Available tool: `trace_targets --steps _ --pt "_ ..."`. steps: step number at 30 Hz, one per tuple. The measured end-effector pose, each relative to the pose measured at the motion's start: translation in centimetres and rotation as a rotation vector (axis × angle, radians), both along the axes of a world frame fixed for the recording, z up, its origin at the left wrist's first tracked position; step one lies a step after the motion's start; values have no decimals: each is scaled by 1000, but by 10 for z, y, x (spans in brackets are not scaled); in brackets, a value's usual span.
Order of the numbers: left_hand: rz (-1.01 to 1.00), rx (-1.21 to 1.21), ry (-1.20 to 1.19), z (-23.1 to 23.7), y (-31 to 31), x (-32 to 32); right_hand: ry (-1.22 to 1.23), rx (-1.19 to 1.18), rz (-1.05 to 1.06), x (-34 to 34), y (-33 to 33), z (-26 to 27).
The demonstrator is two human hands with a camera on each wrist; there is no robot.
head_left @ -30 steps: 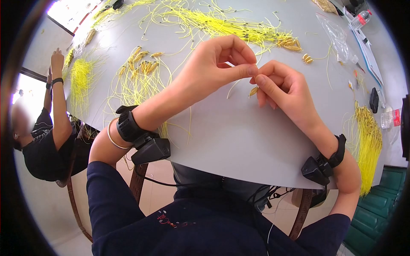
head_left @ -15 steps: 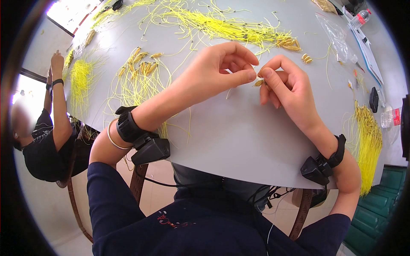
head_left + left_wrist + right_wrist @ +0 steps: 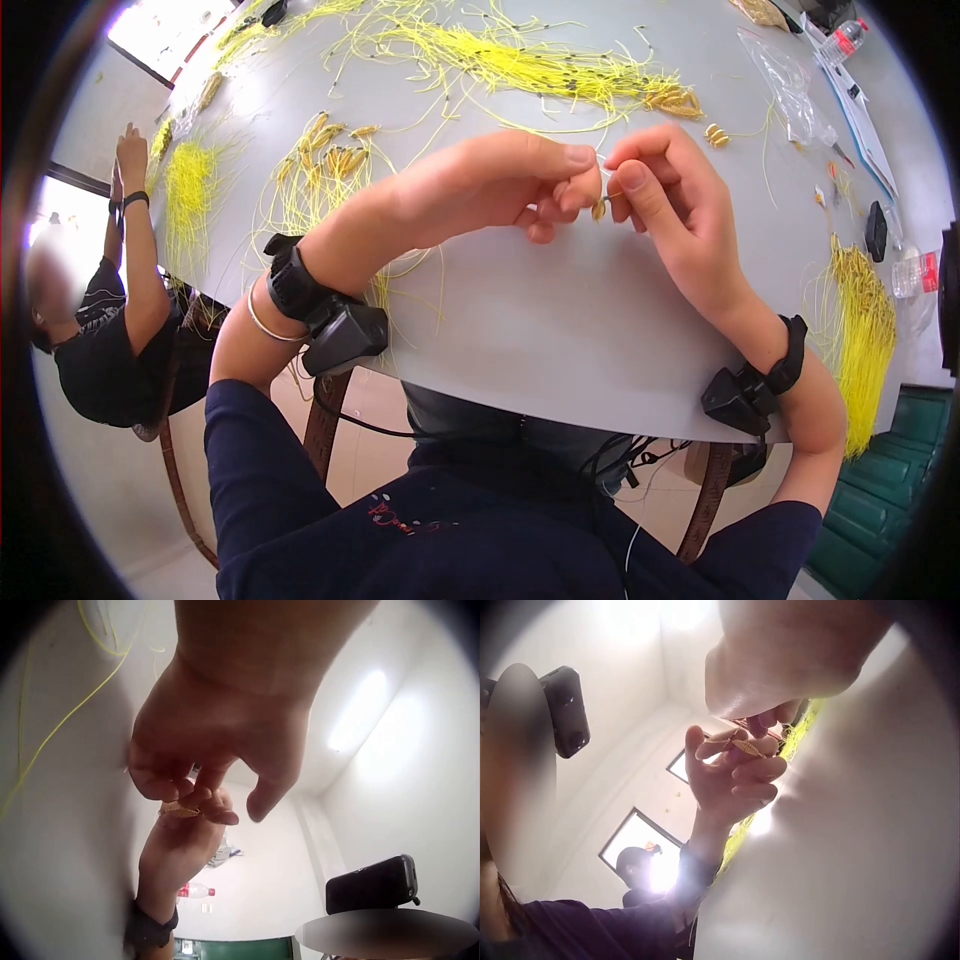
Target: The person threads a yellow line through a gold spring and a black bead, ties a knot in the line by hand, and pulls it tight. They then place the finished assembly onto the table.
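My right hand [image 3: 690, 215] pinches a small gold spiral spring [image 3: 600, 208] near its end, thumb towards the index finger. Close by on the left, the bent fingers of my left hand [image 3: 490, 185] come right up to the spring, and its thumb lies over them. A thin pale strand shows by the two hands' fingertips; I cannot tell whether the left fingers grip it. In the right wrist view the ribbed, spindle-shaped spring [image 3: 748, 748] overlaps the left fingers. The left wrist view has the left thumb [image 3: 264, 799] apart from its fingers, partly covering the right hand [image 3: 180, 844].
Bundled yellow lines [image 3: 500, 60] with gold springs spread across the grey table [image 3: 560, 320]. A loose pile of springs [image 3: 335, 155] lies left; another yellow bundle [image 3: 862, 340] hangs over the right edge. Plastic bag [image 3: 785, 95], bottles [image 3: 845, 45] stand right. Another person [image 3: 110, 310] sits left.
My left hand has turned and come lower, its thumb now uppermost and its fingers bent beneath. The gold spring has turned more upright between the hands. The right hand has shifted only slightly.
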State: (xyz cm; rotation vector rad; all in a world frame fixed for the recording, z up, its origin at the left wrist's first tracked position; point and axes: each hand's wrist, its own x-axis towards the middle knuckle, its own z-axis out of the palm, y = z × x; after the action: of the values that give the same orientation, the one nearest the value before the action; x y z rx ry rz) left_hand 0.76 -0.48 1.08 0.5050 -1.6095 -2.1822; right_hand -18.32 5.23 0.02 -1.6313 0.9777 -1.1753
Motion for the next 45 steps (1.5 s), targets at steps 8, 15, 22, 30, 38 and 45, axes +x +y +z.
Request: trace_targets --steps 8,15,22,30,38,45 --pt "-74 7 64 -6 -10 6 60 -233 -76 -4 -7 -10" --pt "200 14 203 -10 -6 -3 134 -301 -70 0 -4 -3" --pt "262 -305 50 -5 2 -5 183 -376 -42 0 -4 -5" --pt "249 -328 -73 -3 6 -5 69 -446 -238 -3 -8 -5" --pt "250 -413 -115 -4 3 -3 157 -420 -210 -3 -8 -6" --pt "220 -438 -135 -4 5 -6 117 -412 -250 -1 -8 -5"
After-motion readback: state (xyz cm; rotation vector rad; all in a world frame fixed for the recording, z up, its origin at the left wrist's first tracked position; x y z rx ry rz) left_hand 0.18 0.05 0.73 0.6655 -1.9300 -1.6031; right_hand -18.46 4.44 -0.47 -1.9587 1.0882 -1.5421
